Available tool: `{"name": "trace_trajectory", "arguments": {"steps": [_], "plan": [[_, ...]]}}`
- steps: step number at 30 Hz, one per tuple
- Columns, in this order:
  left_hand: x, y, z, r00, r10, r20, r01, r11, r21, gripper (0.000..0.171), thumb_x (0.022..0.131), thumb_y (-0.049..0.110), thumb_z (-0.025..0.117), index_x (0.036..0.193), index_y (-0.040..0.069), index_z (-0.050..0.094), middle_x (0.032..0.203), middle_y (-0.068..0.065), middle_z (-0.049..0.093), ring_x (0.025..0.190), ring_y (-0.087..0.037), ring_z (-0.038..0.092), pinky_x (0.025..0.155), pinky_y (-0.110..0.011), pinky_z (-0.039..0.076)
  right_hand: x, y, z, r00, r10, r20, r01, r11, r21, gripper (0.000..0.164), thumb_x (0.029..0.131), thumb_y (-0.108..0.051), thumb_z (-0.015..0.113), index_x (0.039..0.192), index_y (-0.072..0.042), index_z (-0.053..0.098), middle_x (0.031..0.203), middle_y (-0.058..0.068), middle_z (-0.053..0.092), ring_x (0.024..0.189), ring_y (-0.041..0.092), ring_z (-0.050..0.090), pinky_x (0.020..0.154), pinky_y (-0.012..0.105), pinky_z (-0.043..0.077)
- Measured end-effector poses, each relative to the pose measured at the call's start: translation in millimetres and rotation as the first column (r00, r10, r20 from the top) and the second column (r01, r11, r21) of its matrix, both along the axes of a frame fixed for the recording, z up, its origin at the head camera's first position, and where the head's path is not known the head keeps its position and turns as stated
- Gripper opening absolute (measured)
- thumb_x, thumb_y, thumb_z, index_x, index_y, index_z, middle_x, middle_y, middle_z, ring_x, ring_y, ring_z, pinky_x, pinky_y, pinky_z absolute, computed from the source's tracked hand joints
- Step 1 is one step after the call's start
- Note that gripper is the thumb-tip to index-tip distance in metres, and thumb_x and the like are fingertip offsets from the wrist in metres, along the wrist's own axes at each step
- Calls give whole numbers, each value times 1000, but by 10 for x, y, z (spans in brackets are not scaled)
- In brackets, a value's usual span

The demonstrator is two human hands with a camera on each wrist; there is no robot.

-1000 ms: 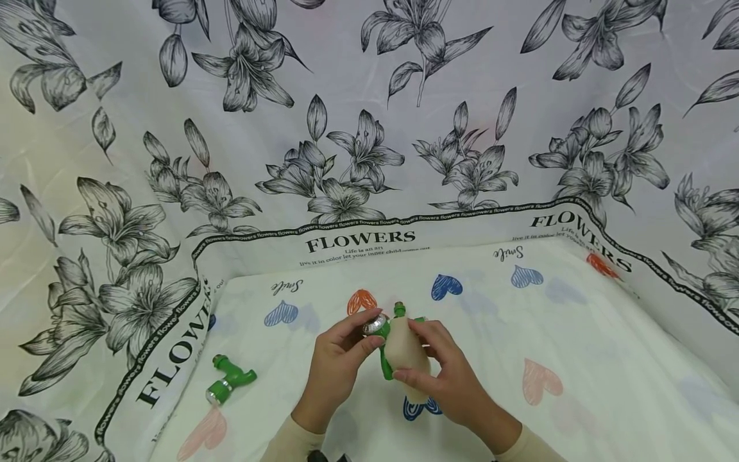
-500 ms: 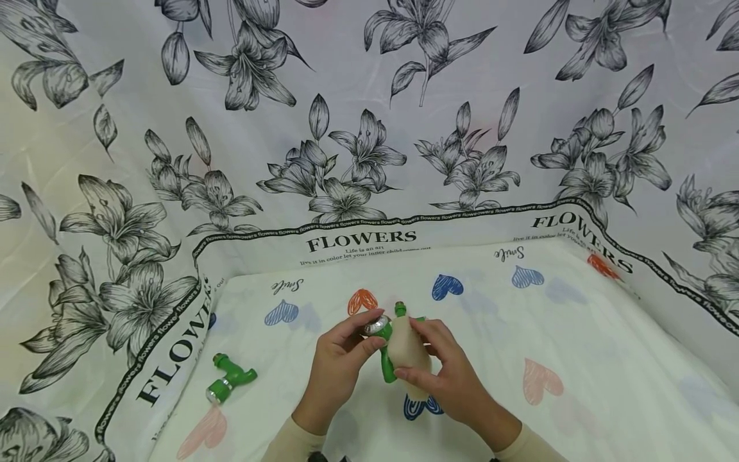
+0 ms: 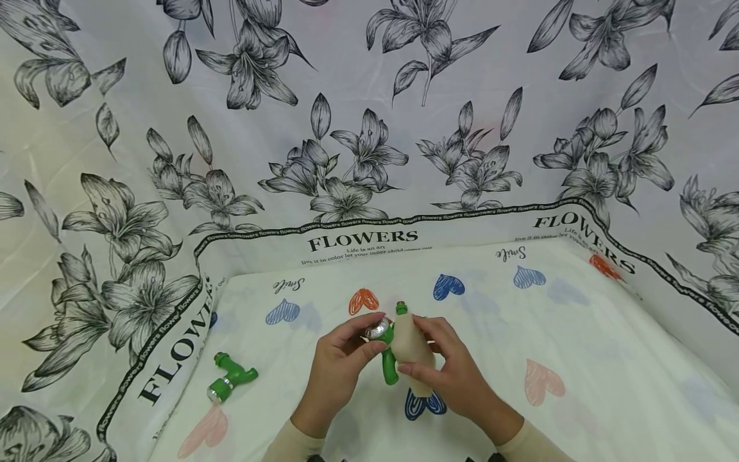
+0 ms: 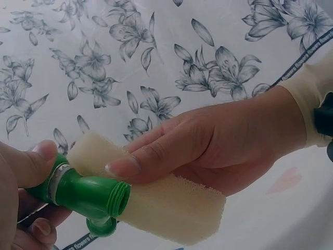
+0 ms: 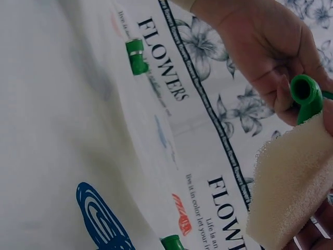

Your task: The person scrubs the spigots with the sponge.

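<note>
A left hand (image 5: 270, 49) reaches down from the top with its fingers curled at a green tap (image 5: 306, 94), whose round open end faces the camera. Just below, a cream sponge (image 5: 291, 182) covers the tap's lower part. Fingers of the right hand (image 5: 311, 235) show along the sponge's lower edge, in the bottom corner. Well apart, toward the upper left, a second green tap (image 5: 136, 56) with a silver band lies on a white cloth (image 5: 47, 130). A green piece (image 5: 172, 242) is cut off by the bottom edge, near a blue heart print (image 5: 101, 219) and a red print (image 5: 182, 214). Black "FLOWERS" lettering (image 5: 162, 60) borders a flowered cloth (image 5: 200, 41).
</note>
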State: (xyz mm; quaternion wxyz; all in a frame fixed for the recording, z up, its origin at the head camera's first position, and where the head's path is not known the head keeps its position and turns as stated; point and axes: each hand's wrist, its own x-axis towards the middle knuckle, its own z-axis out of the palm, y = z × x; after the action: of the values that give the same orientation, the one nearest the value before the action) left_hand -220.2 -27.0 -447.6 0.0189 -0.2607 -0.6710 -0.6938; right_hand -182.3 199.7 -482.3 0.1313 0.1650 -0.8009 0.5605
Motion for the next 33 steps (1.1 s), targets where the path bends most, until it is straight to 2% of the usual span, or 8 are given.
{"name": "trace_trajectory", "arguments": {"steps": [5,9,13,19,26,33], "plan": [[15,2,3,1000,5,14,-5,1000,-9,38,97,1,81,134,6,75,126,-8,75,111,-31,70,95,-36,62,-27,37,-21,999,-15,-32,16,1000,22,74,94,-26,90,158,-15,56,137,-3,58,120,23,60,96,46,60],[44,-1,18,999,1,36,-1,1000,-17,38,97,2,81,135,6,75,126,-9,75,108,-32,71,95,-37,63,-66,84,-88,997,-60,-43,61,998,31,74,94,-24,89,158,-12,55,139,-1,57,120,22,61,96,48,60],[49,1,13,999,-9,49,9,1000,-17,38,98,2,81,135,6,75,126,-9,75,104,-33,72,91,-36,64,-92,114,-144,996,-83,-23,83,996,23,74,95,-25,89,159,-11,54,139,-1,57,119,21,61,97,45,59],[35,4,-13,1000,7,31,-6,1000,-28,37,99,3,80,135,6,75,126,-10,76,100,-29,72,83,-30,64,-92,102,-157,998,-69,-12,69,998,11,73,97,-27,88,159,-14,53,138,-1,58,119,22,61,96,41,59],[19,27,-30,999,21,46,-23,999,24,39,97,-1,81,135,4,74,132,-12,72,114,-30,72,97,-37,62,-27,13,-83,999,-32,38,32,999,0,72,95,-29,89,159,-20,55,138,-4,57,122,23,59,100,44,59],[-29,27,-65,997,48,55,-54,994,98,43,97,-4,79,138,-1,70,131,-15,74,116,-32,72,95,-39,63,73,-93,7,999,39,-4,-39,999,-2,73,94,-29,90,158,-20,56,137,-5,57,121,23,58,97,41,60]]}}
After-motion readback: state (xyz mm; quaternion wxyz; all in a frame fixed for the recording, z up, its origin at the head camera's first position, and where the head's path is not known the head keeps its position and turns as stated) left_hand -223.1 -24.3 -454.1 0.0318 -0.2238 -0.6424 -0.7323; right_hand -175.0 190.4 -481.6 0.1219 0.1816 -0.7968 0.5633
